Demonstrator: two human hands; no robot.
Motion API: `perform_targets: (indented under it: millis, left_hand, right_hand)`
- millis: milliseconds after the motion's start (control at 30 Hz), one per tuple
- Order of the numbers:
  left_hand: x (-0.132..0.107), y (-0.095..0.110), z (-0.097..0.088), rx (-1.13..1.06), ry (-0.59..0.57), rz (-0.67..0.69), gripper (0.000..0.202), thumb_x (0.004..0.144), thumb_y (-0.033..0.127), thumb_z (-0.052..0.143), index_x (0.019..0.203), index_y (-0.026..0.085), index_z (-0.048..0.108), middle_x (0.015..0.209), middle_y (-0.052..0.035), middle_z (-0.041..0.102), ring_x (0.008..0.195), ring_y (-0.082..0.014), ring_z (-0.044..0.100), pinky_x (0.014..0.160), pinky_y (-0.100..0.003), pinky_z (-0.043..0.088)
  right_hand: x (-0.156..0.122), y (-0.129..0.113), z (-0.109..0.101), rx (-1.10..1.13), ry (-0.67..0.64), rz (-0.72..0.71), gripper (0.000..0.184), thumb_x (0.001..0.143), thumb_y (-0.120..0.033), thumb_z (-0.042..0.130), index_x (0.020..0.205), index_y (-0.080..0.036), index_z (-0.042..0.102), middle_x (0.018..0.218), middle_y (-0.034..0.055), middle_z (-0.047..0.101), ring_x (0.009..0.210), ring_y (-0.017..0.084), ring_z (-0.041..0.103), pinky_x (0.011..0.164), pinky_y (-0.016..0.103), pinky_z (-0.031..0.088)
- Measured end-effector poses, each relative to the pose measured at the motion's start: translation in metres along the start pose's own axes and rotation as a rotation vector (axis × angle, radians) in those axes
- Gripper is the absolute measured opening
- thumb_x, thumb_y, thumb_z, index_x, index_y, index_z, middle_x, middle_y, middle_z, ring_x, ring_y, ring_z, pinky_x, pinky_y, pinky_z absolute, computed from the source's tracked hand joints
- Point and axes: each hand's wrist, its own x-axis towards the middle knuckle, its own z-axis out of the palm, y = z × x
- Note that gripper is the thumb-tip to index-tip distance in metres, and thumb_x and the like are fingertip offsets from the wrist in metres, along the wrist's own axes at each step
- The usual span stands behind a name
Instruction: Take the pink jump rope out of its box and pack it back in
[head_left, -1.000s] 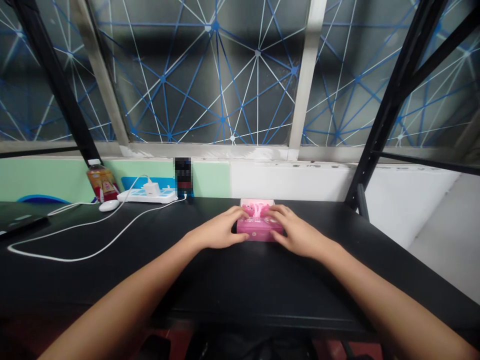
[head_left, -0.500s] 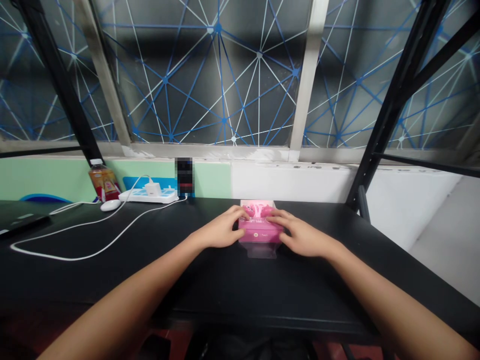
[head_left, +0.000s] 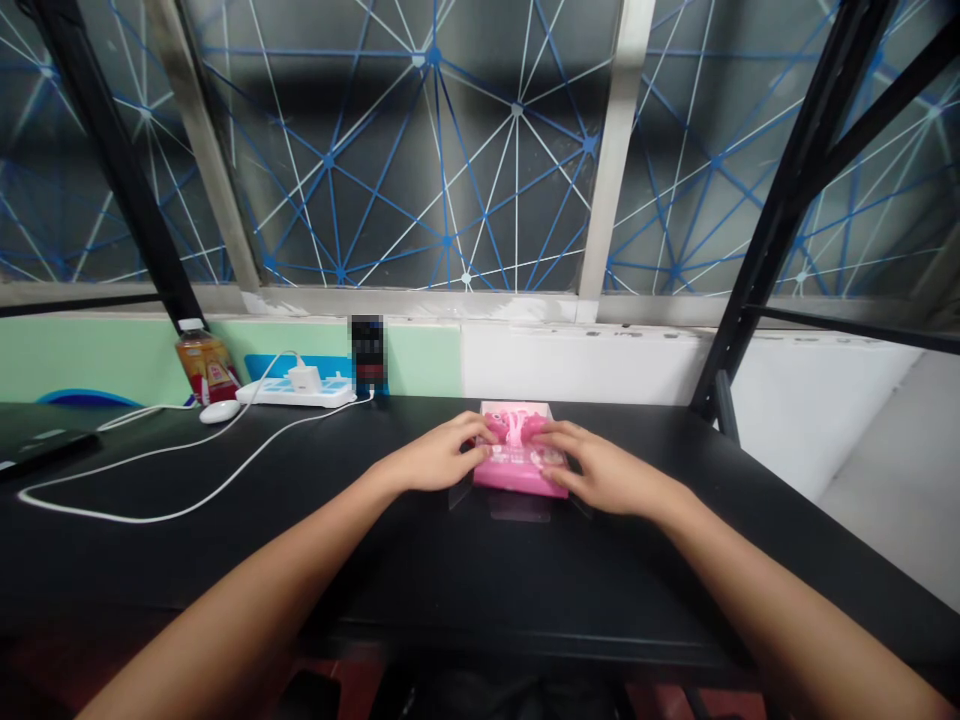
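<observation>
A small pink box with a clear plastic cover lies on the black desk straight ahead. Pink shapes show in its rear part; their kind is hard to make out. My left hand grips the box's left side, thumb near the front and fingers further back. On the opposite side my right hand holds it the same way, with its thumb on the front right part. Clear plastic flaps stick out at the box's front edge. The fingertips partly cover both sides of the box.
On the left, a white power strip carries a white charger, whose cable loops over the desk. A white mouse, a drink bottle and a blurred-out dark device stand near the wall. Black frame posts flank the desk.
The pink front part has tipped or slid toward me, and its printed front face no longer shows. Clear side flaps now spread out at the front. My hands have hardly moved.
</observation>
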Motion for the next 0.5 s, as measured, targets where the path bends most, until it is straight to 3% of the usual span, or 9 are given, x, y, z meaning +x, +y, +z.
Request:
perform_targets:
  millis: [67,100,133,167,233,300,433,500]
  left_hand:
    - [0.001,-0.002,0.000,0.008,0.003,-0.006,0.021,0.094,0.030,0.050,0.107,0.022,0.065,0.126,-0.0079,0.055,0.119,-0.0209,0.053,0.106,-0.040,0.040]
    - [0.001,-0.004,0.001,0.012,0.003,-0.009,0.021,0.093,0.030,0.052,0.107,0.023,0.065,0.128,-0.0077,0.054,0.118,-0.0209,0.054,0.104,-0.039,0.042]
    - [0.001,-0.005,0.001,0.018,0.003,-0.007,0.021,0.091,0.030,0.054,0.108,0.023,0.065,0.129,-0.0076,0.054,0.117,-0.0210,0.054,0.102,-0.038,0.043]
    - [0.000,-0.006,0.001,0.024,0.002,-0.002,0.021,0.089,0.030,0.057,0.108,0.023,0.064,0.129,-0.0076,0.053,0.115,-0.0210,0.055,0.100,-0.038,0.045]
    - [0.000,-0.008,0.000,0.039,-0.003,0.014,0.023,0.088,0.029,0.059,0.109,0.023,0.064,0.128,-0.0078,0.053,0.112,-0.0210,0.057,0.097,-0.037,0.046]
    - [-0.001,-0.008,0.000,0.061,-0.005,0.021,0.022,0.089,0.031,0.058,0.108,0.023,0.064,0.126,-0.0076,0.055,0.112,-0.0211,0.057,0.096,-0.036,0.046]
    - [-0.001,-0.007,0.001,0.131,0.026,0.003,0.023,0.089,0.036,0.058,0.108,0.024,0.065,0.125,-0.0057,0.058,0.113,-0.0215,0.056,0.093,-0.033,0.046]
    - [0.000,-0.008,0.002,0.183,0.050,-0.018,0.025,0.089,0.038,0.058,0.110,0.025,0.065,0.122,-0.0053,0.060,0.110,-0.0216,0.058,0.093,-0.033,0.046]
  right_hand:
    - [-0.003,-0.006,-0.002,-0.016,-0.069,0.010,0.084,0.073,-0.048,0.075,0.145,-0.024,0.041,0.153,0.0113,0.035,0.141,0.032,0.031,0.112,0.048,0.033]
    - [-0.004,-0.011,-0.003,-0.041,-0.090,-0.001,0.091,0.068,-0.050,0.078,0.146,-0.024,0.040,0.154,0.0124,0.033,0.142,0.034,0.028,0.112,0.049,0.031]
    - [-0.005,-0.018,-0.005,-0.073,-0.095,-0.024,0.086,0.069,-0.049,0.078,0.144,-0.023,0.043,0.153,0.0129,0.035,0.141,0.035,0.028,0.111,0.051,0.030]
    - [-0.005,-0.025,-0.006,-0.103,-0.089,-0.062,0.067,0.078,-0.045,0.071,0.137,-0.023,0.052,0.149,0.0126,0.042,0.138,0.034,0.034,0.110,0.050,0.031]
    - [-0.005,-0.041,-0.007,-0.141,-0.081,-0.130,0.024,0.093,-0.032,0.053,0.108,-0.024,0.070,0.131,0.0087,0.060,0.121,0.028,0.053,0.104,0.048,0.035]
    - [-0.004,-0.055,-0.007,-0.145,-0.058,-0.158,0.025,0.095,-0.027,0.047,0.093,-0.023,0.071,0.111,0.0064,0.069,0.103,0.024,0.061,0.099,0.046,0.037]
    - [-0.003,-0.067,-0.003,-0.020,-0.125,-0.198,0.026,0.096,-0.027,0.044,0.105,-0.024,0.069,0.102,0.0042,0.072,0.091,0.020,0.064,0.086,0.035,0.046]
    - [-0.004,-0.068,-0.002,-0.003,-0.181,-0.211,0.024,0.094,-0.023,0.047,0.101,-0.023,0.070,0.096,0.0037,0.072,0.083,0.019,0.065,0.076,0.031,0.048]
